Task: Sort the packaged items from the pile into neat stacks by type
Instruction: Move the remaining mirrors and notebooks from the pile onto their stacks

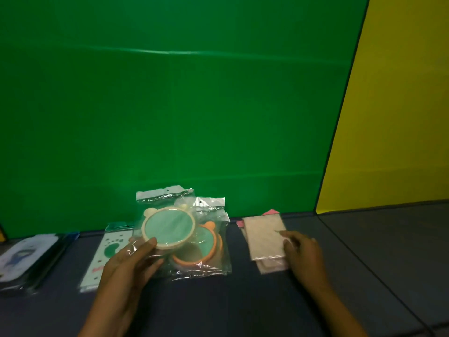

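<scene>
My left hand (128, 266) grips a clear bag holding a cream-rimmed round mirror (168, 227), lifted slightly over a second bagged mirror with an orange rim (206, 251) that lies on the dark table. My right hand (303, 254) rests with curled fingers on the right edge of a stack of pale pink flat packets (264, 237). Left of the mirrors lies a white packet with green footprint art (109, 254). A stack of white and blue packets (21, 259) sits at the far left.
A green backdrop (170, 105) rises right behind the items, with a yellow panel (388, 117) to the right. The dark table (230, 307) runs forward toward me, and a grey surface (401, 251) adjoins it on the right.
</scene>
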`<state>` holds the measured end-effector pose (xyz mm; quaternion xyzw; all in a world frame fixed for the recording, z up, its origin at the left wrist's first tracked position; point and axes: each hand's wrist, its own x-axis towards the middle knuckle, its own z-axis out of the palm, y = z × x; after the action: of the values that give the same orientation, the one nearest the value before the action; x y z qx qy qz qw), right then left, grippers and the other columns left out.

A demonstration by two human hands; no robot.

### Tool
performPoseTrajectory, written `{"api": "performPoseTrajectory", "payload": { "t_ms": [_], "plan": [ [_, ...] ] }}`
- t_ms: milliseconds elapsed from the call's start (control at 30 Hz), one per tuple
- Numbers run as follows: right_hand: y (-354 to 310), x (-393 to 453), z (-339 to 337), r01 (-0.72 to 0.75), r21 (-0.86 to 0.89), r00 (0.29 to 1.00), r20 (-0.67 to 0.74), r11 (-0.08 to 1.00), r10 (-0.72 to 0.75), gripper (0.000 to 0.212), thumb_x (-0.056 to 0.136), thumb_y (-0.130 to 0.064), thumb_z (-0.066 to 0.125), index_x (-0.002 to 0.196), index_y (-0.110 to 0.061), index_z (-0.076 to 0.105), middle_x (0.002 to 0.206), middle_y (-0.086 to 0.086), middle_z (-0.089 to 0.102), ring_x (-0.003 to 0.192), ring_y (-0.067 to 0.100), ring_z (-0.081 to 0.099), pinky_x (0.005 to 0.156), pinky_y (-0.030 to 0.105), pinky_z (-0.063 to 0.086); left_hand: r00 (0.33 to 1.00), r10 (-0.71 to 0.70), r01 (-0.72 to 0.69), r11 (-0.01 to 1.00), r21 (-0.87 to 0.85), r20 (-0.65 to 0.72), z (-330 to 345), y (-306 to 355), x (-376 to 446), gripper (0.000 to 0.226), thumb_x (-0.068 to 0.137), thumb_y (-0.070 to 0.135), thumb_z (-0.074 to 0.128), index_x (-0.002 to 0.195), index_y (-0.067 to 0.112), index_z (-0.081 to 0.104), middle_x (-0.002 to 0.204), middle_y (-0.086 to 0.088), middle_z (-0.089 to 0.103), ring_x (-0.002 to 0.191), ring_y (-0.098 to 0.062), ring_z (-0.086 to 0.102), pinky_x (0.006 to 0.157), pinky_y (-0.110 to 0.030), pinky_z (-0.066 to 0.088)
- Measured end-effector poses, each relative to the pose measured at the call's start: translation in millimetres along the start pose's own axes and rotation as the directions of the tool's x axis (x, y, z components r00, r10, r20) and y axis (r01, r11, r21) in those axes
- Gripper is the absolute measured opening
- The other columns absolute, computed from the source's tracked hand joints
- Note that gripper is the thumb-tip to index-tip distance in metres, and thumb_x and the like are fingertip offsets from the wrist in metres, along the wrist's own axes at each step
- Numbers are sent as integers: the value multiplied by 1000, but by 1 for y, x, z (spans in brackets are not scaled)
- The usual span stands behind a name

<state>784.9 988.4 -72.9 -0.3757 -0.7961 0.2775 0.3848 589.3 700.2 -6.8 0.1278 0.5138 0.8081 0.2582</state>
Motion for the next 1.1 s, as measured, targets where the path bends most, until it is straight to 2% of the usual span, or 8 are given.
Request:
{"api": "performPoseTrajectory", "payload": {
  "t_ms": [133,267,433,533,633,767,867,1100],
  "plan": [
    [2,0,1,69,-260,998,10,963,-69,32,83,-16,44,101,-16,71,101,11,60,92,22,45,74,25,28,999,44,-43,999,24,-21,8,-2,-4,21,79,7,65,99,10,65,93,-10,75,80,-17,73,60,-21,58],
    [-5,0,-6,105,-306,994,42,946,-96,25,84,-6,59,106,-13,70,106,7,49,100,20,40,83,30,35,997,70,-67,992,102,-25,19,-2,0,36,76,7,70,110,15,62,90,-13,75,78,-25,73,67,-32,60],
    [-17,-1,-13,128,-263,992,16,956,-128,22,83,-7,61,101,-15,70,101,-1,43,103,20,42,86,30,37,996,81,-68,950,305,-30,29,-10,12,50,77,7,74,121,14,51,110,-18,66,71,-32,73,69,-43,60],
    [-26,1,-24,165,-276,985,-9,947,-174,22,80,-5,66,98,-17,70,98,-1,43,102,22,44,83,27,35,990,139,-111,891,441,-31,38,-14,17,52,78,7,74,123,10,47,89,-19,71,59,-26,71,58,-34,60],
    [-31,5,-32,182,-274,980,-24,944,-196,23,78,-5,68,97,-18,70,97,0,43,101,21,44,83,27,34,969,246,-180,755,630,-18,39,-16,23,49,77,16,76,118,10,50,75,-8,71,54,-12,68,52,-22,55],
    [-32,3,-34,191,-253,980,-4,948,-199,23,80,-5,67,99,-19,69,99,0,43,99,14,39,84,25,33,942,332,-192,397,898,54,35,-18,29,60,76,41,74,125,12,54,110,-10,68,99,-24,64,78,-29,46],
    [-29,3,-29,199,-246,980,65,949,-188,27,80,-4,65,102,-18,68,100,-1,45,101,19,48,83,24,34,930,351,-182,195,964,104,29,-21,32,61,78,56,65,123,15,57,116,-7,64,105,-24,58,82,-33,45],
    [-33,1,-21,276,-276,936,296,921,-192,33,92,-26,55,124,-26,51,122,-4,48,114,14,48,94,29,41,944,301,-183,132,974,136,12,-19,39,69,76,73,47,122,22,57,114,-4,59,105,-23,53,87,-39,48]
  ]
}}
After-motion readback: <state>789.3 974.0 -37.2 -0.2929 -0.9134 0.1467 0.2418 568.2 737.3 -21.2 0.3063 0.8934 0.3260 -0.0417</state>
